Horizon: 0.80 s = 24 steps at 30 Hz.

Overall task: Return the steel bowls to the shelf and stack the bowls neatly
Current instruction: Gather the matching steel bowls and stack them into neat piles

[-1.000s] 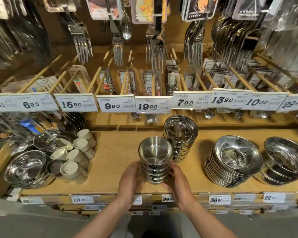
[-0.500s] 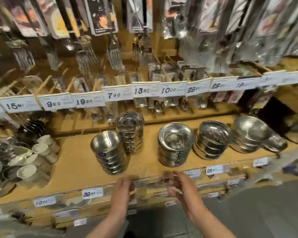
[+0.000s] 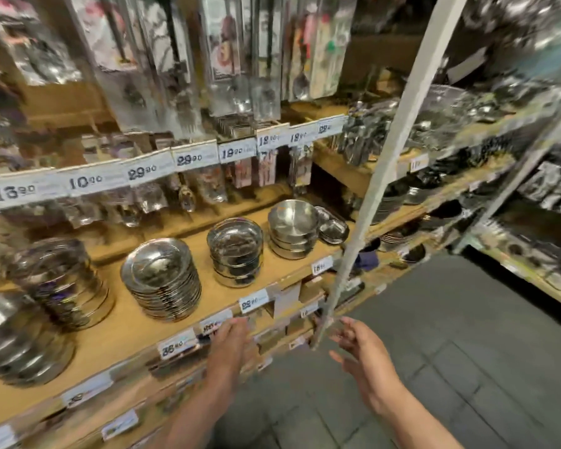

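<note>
At the far left of the wooden shelf [image 3: 117, 332], 2 blurred stacks of steel bowls stand close together: a low, wide stack [image 3: 17, 345] at the front edge and a taller, narrower stack [image 3: 62, 283] just behind it. Next along is a stack of shallow, wide-rimmed dishes [image 3: 162, 280], thin and tightly nested so the rims read as fine ridges. To its right is a stack of deeper bowls [image 3: 235, 251] with mirror-bright walls, then a stack of straight-sided, brushed-looking bowls [image 3: 292, 228] with a few small oval dishes [image 3: 332, 230] touching its right side. Every stack looks upright and fairly even, though motion blur hides fine misalignment.

White paper price tags [image 3: 253, 301] run along the shelf lip, and packaged utensils [image 3: 227, 59] hang above in glossy plastic.

The left hand [image 3: 232, 343] hovers at the shelf's front edge, fingers loosely extended and holding nothing. The right hand [image 3: 360, 348] is out over the grey tiled floor [image 3: 450, 351], near a pale slanted pole [image 3: 379, 176], fingers spread and empty.

With both hands free and all visible bowls on the shelf, the returning seems largely done. What may remain is fetching more bowls from out of view, or a final straightening.
</note>
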Tool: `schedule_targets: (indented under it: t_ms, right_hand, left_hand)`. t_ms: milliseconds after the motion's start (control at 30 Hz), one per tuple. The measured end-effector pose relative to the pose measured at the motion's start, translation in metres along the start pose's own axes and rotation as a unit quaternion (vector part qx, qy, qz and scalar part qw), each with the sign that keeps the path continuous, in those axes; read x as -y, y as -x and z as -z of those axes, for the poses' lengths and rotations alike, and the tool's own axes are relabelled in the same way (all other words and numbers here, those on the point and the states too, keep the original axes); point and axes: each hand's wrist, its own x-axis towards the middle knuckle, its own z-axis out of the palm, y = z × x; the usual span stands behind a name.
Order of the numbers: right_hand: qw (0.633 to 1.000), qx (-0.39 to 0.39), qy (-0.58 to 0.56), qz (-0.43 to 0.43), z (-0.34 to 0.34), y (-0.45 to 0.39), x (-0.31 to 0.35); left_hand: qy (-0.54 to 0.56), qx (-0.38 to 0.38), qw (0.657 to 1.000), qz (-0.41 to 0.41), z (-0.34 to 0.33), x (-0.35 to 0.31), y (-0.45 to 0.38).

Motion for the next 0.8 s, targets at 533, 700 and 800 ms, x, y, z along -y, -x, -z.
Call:
schedule_targets:
  t_ms: [533,700,800]
  right_hand:
    - [0.991,0.112,0.078,-0.015,-0.08,-0.131,0.062]
    - [0.975,0.168,0.142,-0.016,-0.132,-0.164,0.076]
    - [0.961,0.214,0.172,-0.011,-0.158,-0.177,0.082]
  left_hand:
    - [0.023,-0.083,0.993,-0.084,-0.02,-0.062,-0.097]
    - [-0.004,-0.143,0.982,-0.126,-0.018,-0.073,-0.133]
    - [0.035,-0.156,0.983,-0.094,-0.022,-0.076,-0.147]
